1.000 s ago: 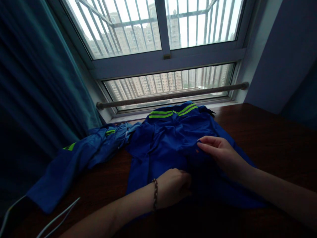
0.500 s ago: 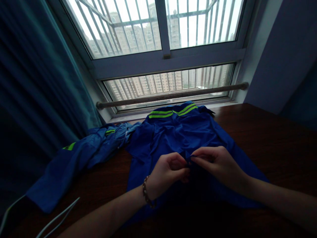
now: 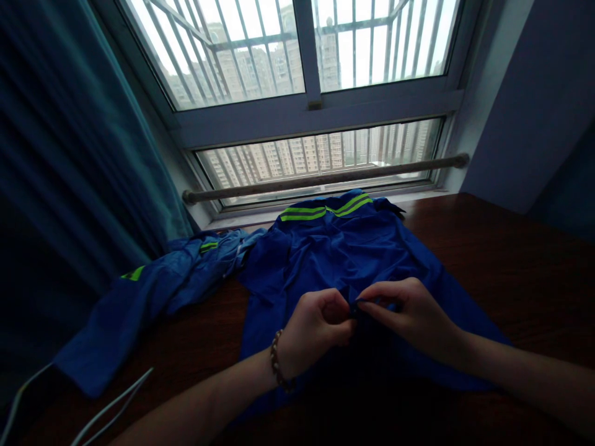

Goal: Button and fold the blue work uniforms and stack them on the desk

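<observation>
A blue shirt [image 3: 320,260] with bright green stripes at its far end lies spread on the dark wooden table. My left hand [image 3: 320,322], a beaded bracelet at its wrist, pinches the shirt's fabric near the middle of the garment. Close beside it, my right hand [image 3: 404,310] grips a small fold of the same fabric between thumb and forefinger. The two sets of fingertips nearly meet. Whatever small detail lies between them is too dark to make out.
Left of the shirt lies a second crumpled blue garment [image 3: 139,316] with green patches. White cables [image 3: 111,402] lie at the lower left. A teal curtain [image 3: 79,136] hangs on the left; a barred window with a horizontal rail [image 3: 325,181] stands behind the table [image 3: 525,266].
My hands stay at the fabric with small finger shifts; the right fingertips are slightly lower. The shirt keeps its place.
</observation>
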The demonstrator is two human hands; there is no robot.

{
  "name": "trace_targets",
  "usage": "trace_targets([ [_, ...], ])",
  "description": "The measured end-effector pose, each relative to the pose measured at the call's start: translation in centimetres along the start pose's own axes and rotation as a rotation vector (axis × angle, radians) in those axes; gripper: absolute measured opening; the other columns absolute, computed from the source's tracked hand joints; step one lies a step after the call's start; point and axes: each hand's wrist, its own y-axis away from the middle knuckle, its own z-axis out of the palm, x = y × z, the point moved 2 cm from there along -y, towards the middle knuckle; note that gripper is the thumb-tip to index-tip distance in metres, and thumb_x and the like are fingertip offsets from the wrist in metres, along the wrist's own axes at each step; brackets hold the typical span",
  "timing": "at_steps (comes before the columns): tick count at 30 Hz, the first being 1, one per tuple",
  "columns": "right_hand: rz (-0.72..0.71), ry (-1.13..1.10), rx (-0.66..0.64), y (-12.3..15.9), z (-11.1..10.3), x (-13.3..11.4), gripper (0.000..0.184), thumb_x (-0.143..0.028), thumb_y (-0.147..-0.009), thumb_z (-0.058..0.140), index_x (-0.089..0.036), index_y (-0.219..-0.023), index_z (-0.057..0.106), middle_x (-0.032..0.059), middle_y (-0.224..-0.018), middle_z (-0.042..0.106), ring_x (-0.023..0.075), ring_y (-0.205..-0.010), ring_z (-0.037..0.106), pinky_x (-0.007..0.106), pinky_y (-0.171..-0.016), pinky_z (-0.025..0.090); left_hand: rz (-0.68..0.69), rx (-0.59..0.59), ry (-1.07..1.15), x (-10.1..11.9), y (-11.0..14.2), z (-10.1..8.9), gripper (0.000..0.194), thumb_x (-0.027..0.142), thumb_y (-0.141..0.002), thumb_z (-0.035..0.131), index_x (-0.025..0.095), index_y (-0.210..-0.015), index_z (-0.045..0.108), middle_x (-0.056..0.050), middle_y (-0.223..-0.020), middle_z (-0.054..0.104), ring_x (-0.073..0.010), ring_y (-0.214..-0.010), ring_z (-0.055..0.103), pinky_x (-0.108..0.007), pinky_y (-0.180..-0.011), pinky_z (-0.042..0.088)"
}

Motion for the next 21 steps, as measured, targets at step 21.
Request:
trace_targets([
  [21,-0.129,0.115,0.044,0.1,1.6,1.7,0.009,-0.008,-0.068,0.056,-0.016,-0.073,0.056,-0.0005,-0.071,0.056,0.0102,-0.066,0.054,0.021,-0.059,0.041,0.08,0.01,0.023,-1.0,-1.0,0.2,0.026,0.037,-0.069,0.062,0.012,-0.07,0.054,0.0,-0.06,0.057,-0.0103,-0.055,0.056,-0.02,-0.053,0.043],
])
